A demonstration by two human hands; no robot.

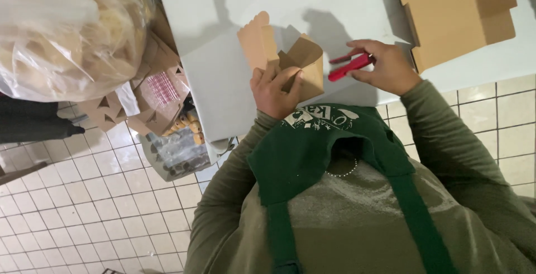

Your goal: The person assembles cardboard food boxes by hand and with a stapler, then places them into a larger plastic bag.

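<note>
My left hand (274, 88) grips a small brown cardboard box (296, 62) with its flaps standing open, one scalloped flap pointing up. The box rests on the white table (223, 34) just in front of my green apron. To the right of the box, my right hand (385, 67) is closed on a red hand tool (349, 66), which looks like a stapler or pliers. The tool's tip points toward the box and stays a short way apart from it.
A stack of flat brown cardboard blanks (452, 11) lies at the table's far right. A big clear plastic bag of folded boxes (67, 28) sits at the left, above an open carton (162, 101) and a tray of small bottles (178, 151) on the tiled floor.
</note>
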